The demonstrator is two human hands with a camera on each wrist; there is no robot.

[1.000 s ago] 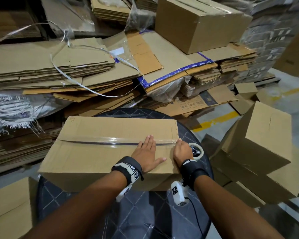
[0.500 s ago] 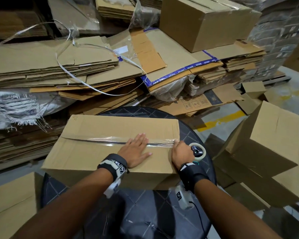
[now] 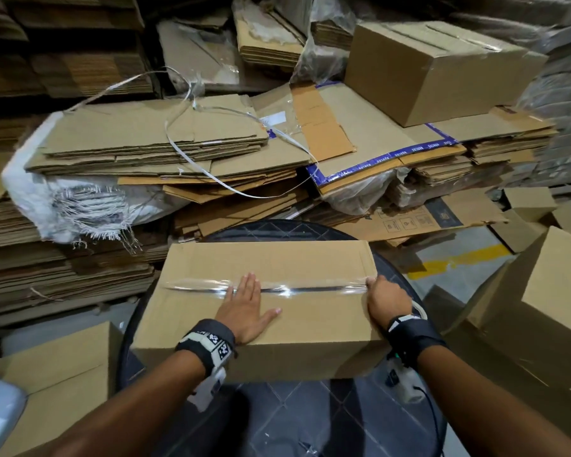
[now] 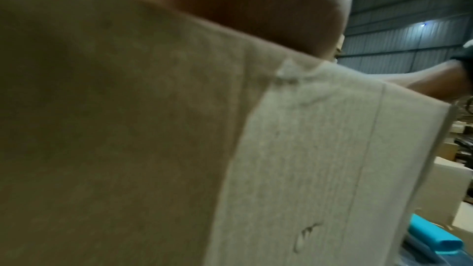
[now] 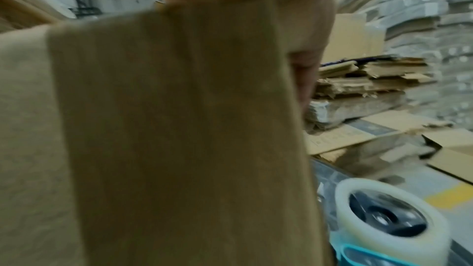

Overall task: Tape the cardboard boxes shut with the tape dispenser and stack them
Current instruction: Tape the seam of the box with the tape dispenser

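Observation:
A long cardboard box (image 3: 277, 258) lies on a round dark table (image 3: 277, 410), with a clear tape strip (image 3: 320, 288) running along its top seam. My left hand (image 3: 244, 301) lies flat on the lid, fingers straight and fingertips on the tape near the middle. My right hand (image 3: 384, 298) covers the box's right end where the tape ends, with fingers running down the end face. The tape dispenser (image 5: 384, 221), a clear roll on a teal frame, lies on the table just right of the box; in the head view only its rim (image 3: 421, 311) shows behind my right wrist.
Flattened cartons (image 3: 152, 143) are piled behind the table, with a closed box (image 3: 442, 70) on top at the back right. More boxes (image 3: 548, 291) lean at the right, and another box (image 3: 56, 384) stands at the lower left. A yellow floor line (image 3: 459, 262) runs at the right.
My left hand has slid left along the tape, from beside my right hand to the middle of the lid. The right hand stays at the box's right end.

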